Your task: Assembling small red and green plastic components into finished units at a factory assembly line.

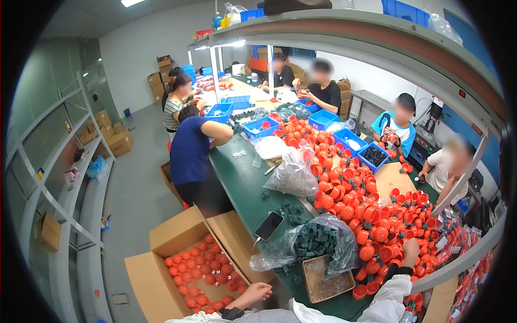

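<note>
Orange cups everywhere on my end, a huge heap of them with dark clips attached, running down the right half of a green worktop. My right hand is at the near end of that pile, cups all around it. Fingers look curled under, but I honestly can't tell if they're pinching one, since the back of the hand hides it.

My left hand hangs by the near corner of an open cardboard box, fingers loosely bent and close together, nothing visible in them. Inside the box there's a load of round orange-red pieces.

Between my two arms, on the worktop, sits a shallow brown tray with small stuff in it, too tiny to make out. Just past it is a clear bag spilling dark green pieces, and near that a phone with a cable plugged in. Further up, a blue bin of black bits is beside the heap. Across from me someone in a white-and-blue top has both hands up in front of them, and a person in navy leans over the left edge.
</note>
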`<state>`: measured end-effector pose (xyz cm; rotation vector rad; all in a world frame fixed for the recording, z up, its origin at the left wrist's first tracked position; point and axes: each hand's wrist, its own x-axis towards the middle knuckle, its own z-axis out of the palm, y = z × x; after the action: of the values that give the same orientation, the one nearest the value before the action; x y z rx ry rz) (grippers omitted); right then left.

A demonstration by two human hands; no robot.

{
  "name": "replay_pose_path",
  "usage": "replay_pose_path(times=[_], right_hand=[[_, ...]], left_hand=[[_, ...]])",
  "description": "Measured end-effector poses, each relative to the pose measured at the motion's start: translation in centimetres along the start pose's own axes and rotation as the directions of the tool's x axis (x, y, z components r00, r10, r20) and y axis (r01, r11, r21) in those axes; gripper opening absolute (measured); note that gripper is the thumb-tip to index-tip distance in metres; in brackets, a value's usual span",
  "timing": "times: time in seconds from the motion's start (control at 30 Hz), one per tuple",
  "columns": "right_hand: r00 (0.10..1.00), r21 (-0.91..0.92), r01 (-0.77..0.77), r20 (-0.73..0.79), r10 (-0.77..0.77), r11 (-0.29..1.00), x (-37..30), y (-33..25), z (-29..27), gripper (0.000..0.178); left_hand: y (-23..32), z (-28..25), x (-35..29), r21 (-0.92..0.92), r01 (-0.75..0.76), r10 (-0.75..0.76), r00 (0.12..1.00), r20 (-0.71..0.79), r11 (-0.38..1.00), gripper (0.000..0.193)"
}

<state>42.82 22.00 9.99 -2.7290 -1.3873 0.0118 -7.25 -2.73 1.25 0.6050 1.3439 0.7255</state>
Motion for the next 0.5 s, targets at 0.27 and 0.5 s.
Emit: replay_pose_path(times=[0.27,0.5], right_hand=[[0.996,0.13,0.09,-0.014,-0.089,0.987,-1.3,-0.9,-1.1,0.021],[0.98,0.207,0.18,0.044,-0.193,0.962,-1.2,-0.9,-0.8,0.02]], left_hand=[[-2.3,-6.5,-0.6,0.166,-0.052,-0.031,0.887,0.46,0.985,0.026],[-9.8,-16.4,1.4,0.192,0.355,-0.376,0.923,0.083,0.915,0.029]])
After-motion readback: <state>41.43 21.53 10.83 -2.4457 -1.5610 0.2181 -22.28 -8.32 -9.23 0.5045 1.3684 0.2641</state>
